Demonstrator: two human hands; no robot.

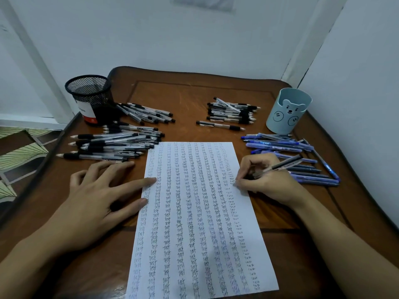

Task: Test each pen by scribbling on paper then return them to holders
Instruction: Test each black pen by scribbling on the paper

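A white sheet of paper (198,212) covered in columns of the word "test" lies in the middle of the wooden table (185,98). My right hand (267,180) grips a dark pen (285,164), its tip on the paper's right edge. My left hand (97,197) lies flat with spread fingers, its fingertips pressing the paper's left edge. A black mesh holder (90,98) stands at the back left. At the back right stands a light blue holder (288,111) with a bear face.
Black-grip clear pens lie in a pile (114,143) left of the paper and another (146,114) beside the mesh holder. More clear pens (233,113) lie at the back centre. Blue pens (289,156) are heaped behind my right hand. Walls close in behind and right.
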